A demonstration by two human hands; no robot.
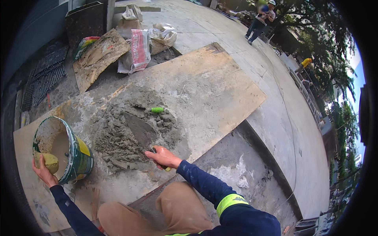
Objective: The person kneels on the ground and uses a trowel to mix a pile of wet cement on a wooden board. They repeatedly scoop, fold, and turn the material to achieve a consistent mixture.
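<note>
My right hand [164,158] grips the handle of a mason's trowel [140,129], whose blade lies on a heap of wet mortar [115,138]. The mortar is spread on a plywood sheet [218,82]. A green ribbed handle [157,110] sticks up at the far side of the heap; what it belongs to cannot be told. My left hand [45,171] holds a rounded yellowish sponge-like piece [48,162] at the near left rim of a green bucket [81,159]. Greyish liquid stands in the bucket.
Cement bags [138,50] and a smaller wood board [100,59] lie beyond the plywood. Black plastic grids [48,73] are at the left. A raised concrete edge [265,165] runs at the right. A person in a helmet [261,20] stands on the far slab, with another in yellow [305,62] farther right.
</note>
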